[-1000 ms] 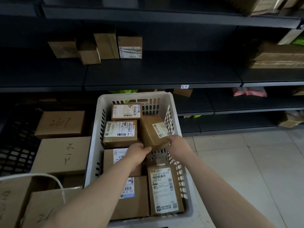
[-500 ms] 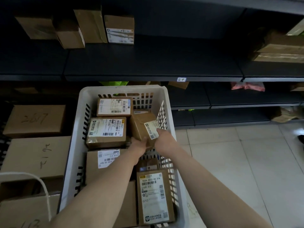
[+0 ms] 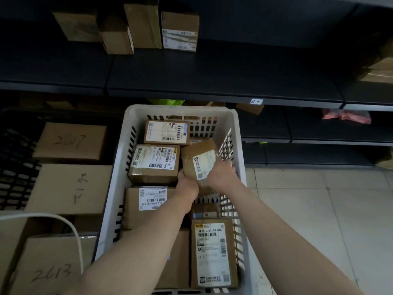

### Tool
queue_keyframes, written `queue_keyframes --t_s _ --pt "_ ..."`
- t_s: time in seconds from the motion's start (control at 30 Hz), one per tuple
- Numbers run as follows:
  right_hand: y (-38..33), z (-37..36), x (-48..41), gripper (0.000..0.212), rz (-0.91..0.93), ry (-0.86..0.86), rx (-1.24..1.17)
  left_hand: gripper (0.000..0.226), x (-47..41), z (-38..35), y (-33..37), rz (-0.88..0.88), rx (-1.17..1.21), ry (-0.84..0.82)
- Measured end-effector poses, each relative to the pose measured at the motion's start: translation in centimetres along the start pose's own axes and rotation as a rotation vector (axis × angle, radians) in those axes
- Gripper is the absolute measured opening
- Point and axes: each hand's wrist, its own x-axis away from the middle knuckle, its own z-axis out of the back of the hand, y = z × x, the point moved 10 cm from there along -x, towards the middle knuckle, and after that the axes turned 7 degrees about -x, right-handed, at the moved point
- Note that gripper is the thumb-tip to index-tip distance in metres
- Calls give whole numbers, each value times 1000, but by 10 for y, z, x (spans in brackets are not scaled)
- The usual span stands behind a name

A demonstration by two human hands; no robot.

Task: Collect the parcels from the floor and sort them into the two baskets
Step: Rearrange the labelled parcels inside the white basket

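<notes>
While the left hand (image 3: pixel 188 185) and the right hand (image 3: pixel 221 175) both grip it, the small brown cardboard parcel with a white label (image 3: pixel 198 160) sits tilted inside the white slotted plastic basket (image 3: pixel 180 110), near its right wall. Left hand clamps the parcel's lower left corner. Right hand wraps the lower right edge, fingers curled round the far side. Parcel lies between the two hands, label facing up, just beside a bigger labelled parcel on its left.

Count in the white basket: one held parcel plus six other labelled brown parcels (image 3: pixel 155 165), possibly more hidden under the forearms.

Baskets: two. The second is a black mesh basket (image 3: pixel 14 167) at the left edge. Three plain brown cartons (image 3: pixel 70 188) with handwritten numbers sit left of the white basket, by the black one.

Four brown boxes (image 3: pixel 144 26) stand on the dark metal shelf (image 3: pixel 212 71) above. Pale tiled floor (image 3: pixel 319 209) shows on the right.
</notes>
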Motion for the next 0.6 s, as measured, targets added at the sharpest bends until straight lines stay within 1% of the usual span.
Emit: queue_keyframes --t_s 0.1,0.17,0.23,0.3,0.37,0.4,0.5,0.53,0.6 --pt "-4 7 6 45 73 36 35 41 11 -7 -8 98 136 -97" --pt "-5 8 11 48 132 25 -20 45 16 -14 -12 151 201 -172" --pt "-8 9 17 50 186 33 -66 49 21 -17 -14 154 217 -209" --pt "-7 11 18 42 215 60 -155 52 23 -17 -13 139 217 -220" --pt "-1 19 20 30 198 119 -239 58 23 -13 -11 104 179 -210" --pt "5 23 21 30 170 140 -267 59 22 -9 -10 79 152 -197" --pt "18 23 19 53 89 108 -348 54 20 -4 -4 24 70 -195" --pt "18 22 20 57 79 94 -343 52 19 -4 -3 11 30 -208" --pt "19 21 20 61 73 117 -291 50 20 -7 0 -10 -21 -238"
